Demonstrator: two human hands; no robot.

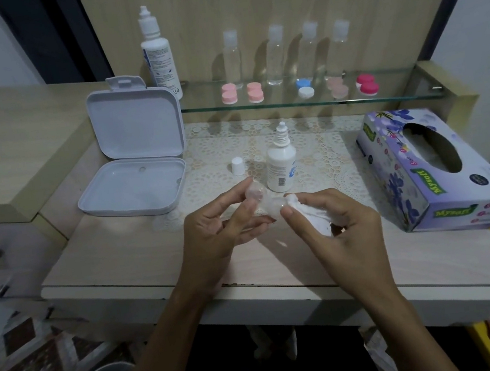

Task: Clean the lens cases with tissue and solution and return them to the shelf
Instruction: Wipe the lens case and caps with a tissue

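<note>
From the head view, the left hand (218, 227) pinched a clear lens case (260, 200) above the table (121, 261), while the right hand (338, 225) gripped a wad of white tissue (311, 212) pressed against the case's right end. Just behind them stood an uncapped solution bottle (281, 164), its label too small to read, with its white cap (237, 166) beside it, and the tissue box (432, 170) at right read "Mysoft"; five more lens cases (305, 89) sat on the glass shelf (288, 104)

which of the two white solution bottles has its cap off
The small solution bottle on the lace mat, just behind the hands; its bare nozzle shows and its white cap stands beside it. The tall bottle stays capped.
</note>
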